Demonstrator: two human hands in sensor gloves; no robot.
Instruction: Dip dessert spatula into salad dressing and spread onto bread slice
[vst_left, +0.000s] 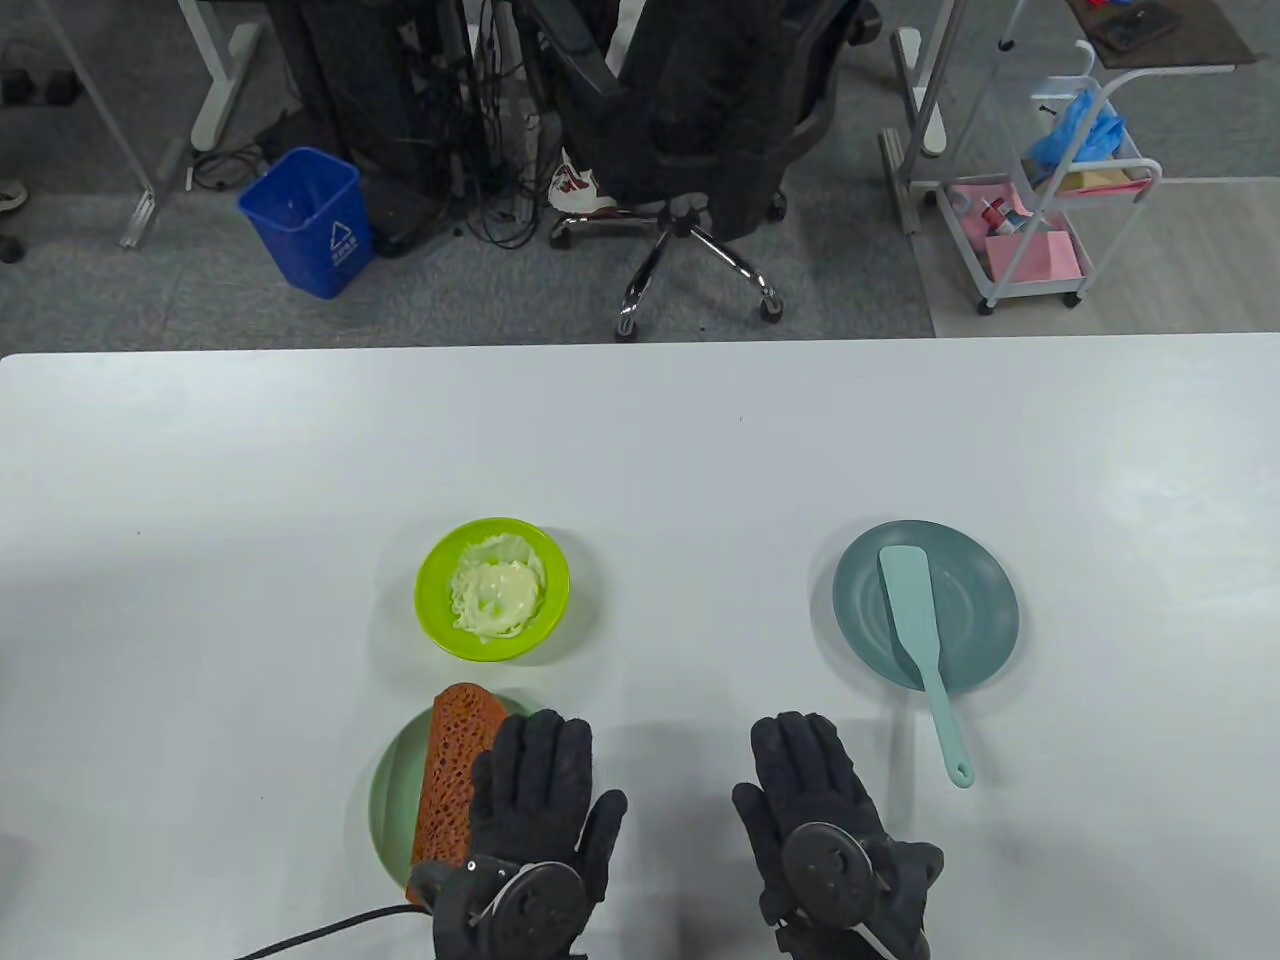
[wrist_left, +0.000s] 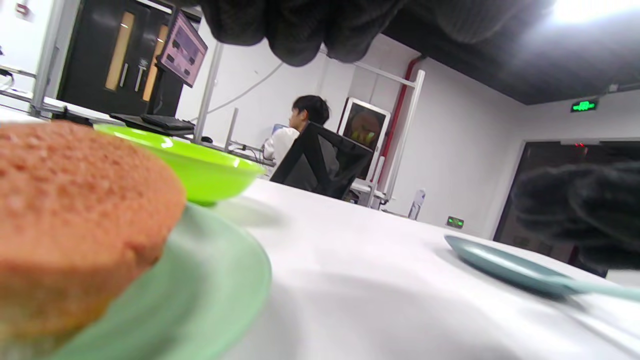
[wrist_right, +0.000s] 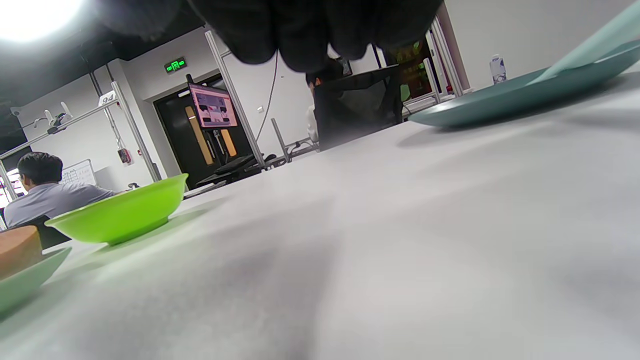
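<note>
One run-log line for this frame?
phase: pre-grasp | left hand: flat, empty | right hand: flat, empty | spatula: on blue plate | bread: unspread

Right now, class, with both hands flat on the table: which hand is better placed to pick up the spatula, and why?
The right hand. The spatula lies on the blue-grey plate, its handle overhanging towards that hand. The left hand partly covers the bread slice, across the table from the spatula.
</note>
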